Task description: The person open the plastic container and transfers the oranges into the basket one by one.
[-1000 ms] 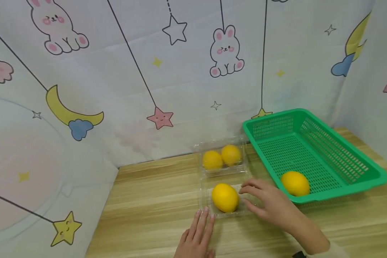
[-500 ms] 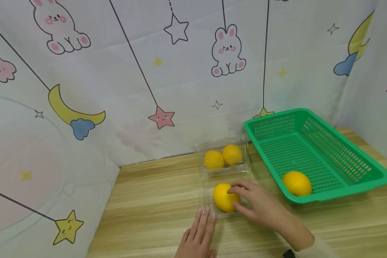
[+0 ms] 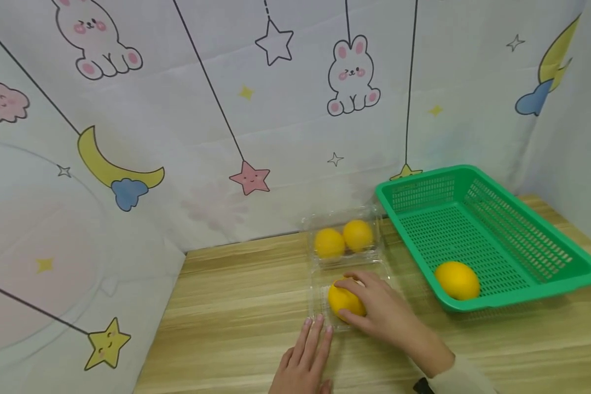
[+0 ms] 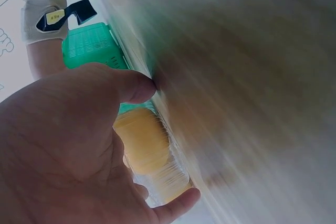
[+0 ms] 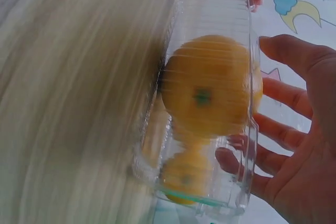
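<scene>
The right hand (image 3: pixel 384 309) reaches in from four o'clock, its fingers and thumb curled round an orange fruit (image 3: pixel 342 300), grasping it. That held fruit sits in the near part of a clear plastic container (image 5: pixel 210 11) on the wooden tabletop (image 3: pixel 236 306). At seven o'clock from it lies the left hand (image 3: pixel 300 364), palm down, its fingers straight and released, holding nothing; the fingertips are at the container's near-left corner, though the plastic is too faint to tell whether they touch it.

At twelve o'clock, two more fruits (image 3: pixel 343 241) sit side by side in the far part of the clear plastic. At two o'clock stands a green basket (image 3: pixel 473 235) with slotted walls, and one fruit (image 3: pixel 457 280) rests inside at its seven o'clock end. Behind the tabletop hangs a white cloth (image 3: pixel 295 126) printed with rabbits and stars, a yellow moon (image 3: pixel 105 164) showing at ten o'clock.
</scene>
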{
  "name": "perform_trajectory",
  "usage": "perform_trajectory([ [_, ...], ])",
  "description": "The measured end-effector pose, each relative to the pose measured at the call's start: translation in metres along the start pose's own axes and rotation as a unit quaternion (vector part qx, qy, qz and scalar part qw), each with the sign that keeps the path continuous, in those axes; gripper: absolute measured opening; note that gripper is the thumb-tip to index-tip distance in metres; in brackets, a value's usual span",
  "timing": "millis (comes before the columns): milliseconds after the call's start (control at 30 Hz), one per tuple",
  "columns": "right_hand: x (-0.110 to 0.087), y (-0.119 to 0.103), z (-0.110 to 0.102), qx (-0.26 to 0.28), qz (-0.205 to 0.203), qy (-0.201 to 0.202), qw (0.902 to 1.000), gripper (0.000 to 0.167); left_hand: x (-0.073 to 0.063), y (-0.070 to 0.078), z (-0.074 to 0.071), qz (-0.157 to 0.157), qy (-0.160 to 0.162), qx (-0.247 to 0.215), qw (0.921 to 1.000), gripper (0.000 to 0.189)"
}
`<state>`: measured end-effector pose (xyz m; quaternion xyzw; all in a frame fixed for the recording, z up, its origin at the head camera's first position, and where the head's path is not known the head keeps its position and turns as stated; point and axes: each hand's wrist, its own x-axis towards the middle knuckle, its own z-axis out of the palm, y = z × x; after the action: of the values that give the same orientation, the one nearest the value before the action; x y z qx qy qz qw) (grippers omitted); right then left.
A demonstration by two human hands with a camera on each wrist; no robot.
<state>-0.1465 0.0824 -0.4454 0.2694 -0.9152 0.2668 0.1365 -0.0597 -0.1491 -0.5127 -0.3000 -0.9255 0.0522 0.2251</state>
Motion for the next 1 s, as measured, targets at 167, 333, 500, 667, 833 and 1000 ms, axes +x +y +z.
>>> perform_trajectory([
  [167,0.004,-0.002,0.004,0.002,0.016,-0.007,0.9998,0.039,0.001,0.0,-0.001,0.0,0.007,0.011,0.9999,0.119],
  [333,0.007,-0.003,0.008,0.027,0.052,-0.011,0.9982,0.042,0.002,0.001,-0.001,0.002,0.008,0.015,0.9999,0.121],
  [500,0.011,-0.009,0.011,0.058,0.091,-0.015,0.994,0.049,0.001,0.001,-0.001,0.002,0.003,0.01,0.9999,0.118],
  [667,0.015,-0.014,0.012,0.057,0.107,-0.021,0.9924,0.053,0.001,0.0,0.0,0.001,0.002,0.008,1.0,0.115],
  [833,0.016,-0.015,0.01,0.051,0.127,-0.028,0.9903,0.059,0.0,0.0,0.0,0.002,-0.006,0.002,1.0,0.115],
  [1000,0.016,-0.017,0.008,0.046,0.146,-0.038,0.9875,0.063,0.0,-0.001,0.0,0.001,-0.027,-0.002,0.9996,0.118],
])
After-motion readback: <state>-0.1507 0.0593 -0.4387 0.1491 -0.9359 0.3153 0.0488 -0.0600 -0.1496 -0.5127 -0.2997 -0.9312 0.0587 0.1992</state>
